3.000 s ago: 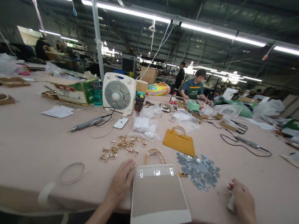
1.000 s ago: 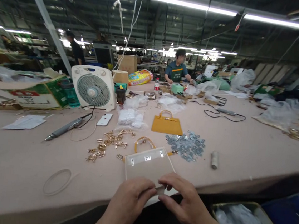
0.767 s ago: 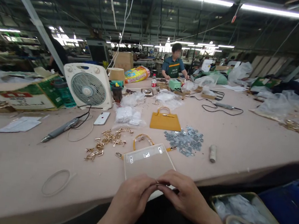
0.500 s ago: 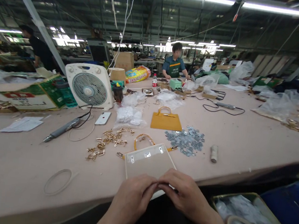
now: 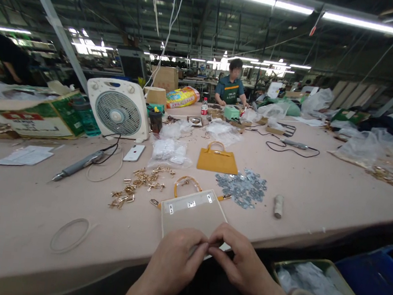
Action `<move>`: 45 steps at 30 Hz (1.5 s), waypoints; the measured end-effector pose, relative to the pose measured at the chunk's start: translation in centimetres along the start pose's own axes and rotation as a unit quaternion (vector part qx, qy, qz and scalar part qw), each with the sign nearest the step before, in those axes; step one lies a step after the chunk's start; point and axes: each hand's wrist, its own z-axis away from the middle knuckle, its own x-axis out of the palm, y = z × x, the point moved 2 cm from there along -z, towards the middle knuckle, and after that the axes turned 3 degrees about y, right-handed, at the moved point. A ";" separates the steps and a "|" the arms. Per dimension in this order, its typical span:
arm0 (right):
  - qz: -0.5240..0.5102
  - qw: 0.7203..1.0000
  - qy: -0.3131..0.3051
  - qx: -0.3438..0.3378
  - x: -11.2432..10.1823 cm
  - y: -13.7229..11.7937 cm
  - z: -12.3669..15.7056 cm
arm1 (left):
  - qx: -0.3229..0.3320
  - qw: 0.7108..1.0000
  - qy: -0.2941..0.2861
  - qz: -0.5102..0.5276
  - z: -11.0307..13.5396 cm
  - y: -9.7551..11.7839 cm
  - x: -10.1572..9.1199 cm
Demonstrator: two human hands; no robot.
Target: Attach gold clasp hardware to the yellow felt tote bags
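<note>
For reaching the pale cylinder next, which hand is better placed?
Probably the right hand: it is nearer the pale cylinder, while the left hand would have to reach across. Both appear mid-pinch, though.

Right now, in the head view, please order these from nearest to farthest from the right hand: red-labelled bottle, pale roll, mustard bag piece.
From the right hand:
1. Pale roll, ahead and to its right.
2. Mustard bag piece, farther ahead, slightly left.
3. Red-labelled bottle, far ahead, beyond the bag piece.

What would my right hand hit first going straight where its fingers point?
Your right hand would likely meet your left hand first; they look touching or nearly so, though depth is unclear.
</note>
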 end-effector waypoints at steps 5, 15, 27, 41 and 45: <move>-0.021 1.000 0.006 0.023 -0.5 0.5 0.3 | -0.009 1.000 0.003 0.029 -0.6 0.5 0.4; -0.031 0.999 0.016 0.028 -1.1 1.3 0.3 | -0.014 0.998 0.013 0.066 -1.2 0.2 1.3; -0.042 0.997 0.003 0.058 -0.4 2.3 0.3 | -0.043 0.994 0.020 0.097 -1.2 -0.6 1.8; -0.066 0.995 0.013 0.079 -0.7 2.3 -0.7 | -0.058 0.982 0.026 0.180 -1.3 -2.1 2.1; -0.059 0.997 0.021 0.047 -0.8 2.3 -0.8 | -0.059 0.981 0.020 0.186 -1.4 -2.3 2.3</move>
